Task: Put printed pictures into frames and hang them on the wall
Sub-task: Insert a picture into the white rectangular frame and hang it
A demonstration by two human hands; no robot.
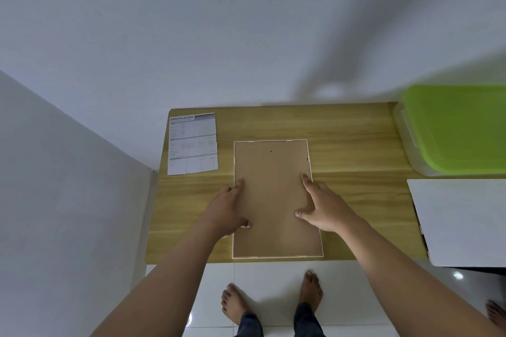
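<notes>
A picture frame (273, 169) lies face down in the middle of the view, on a wooden table (356, 145), with its brown backing board upward and a thin white rim showing all round. Its near short side reaches the table's front edge.

The two hands are apart, one at each long side of the frame. The right hand (320, 205) lies flat on the backing board near the right rim, with the fingers straight and the thumb spread inward. The left hand (228, 206) sits over the left rim, forefinger and thumb tips on the board. Its other fingers are hidden, so I cannot tell whether it grips the rim or only rests there.

At the upper left of the table lies a printed sheet (192, 145) headed SPECIFICATION, just beside the frame's far left corner but not touching it. At the right edge of the view stands a clear plastic box with a green lid (454, 128), and below it lies a white board (462, 221). Bare feet (232, 301) stand on white floor tiles (273, 273) at the bottom
</notes>
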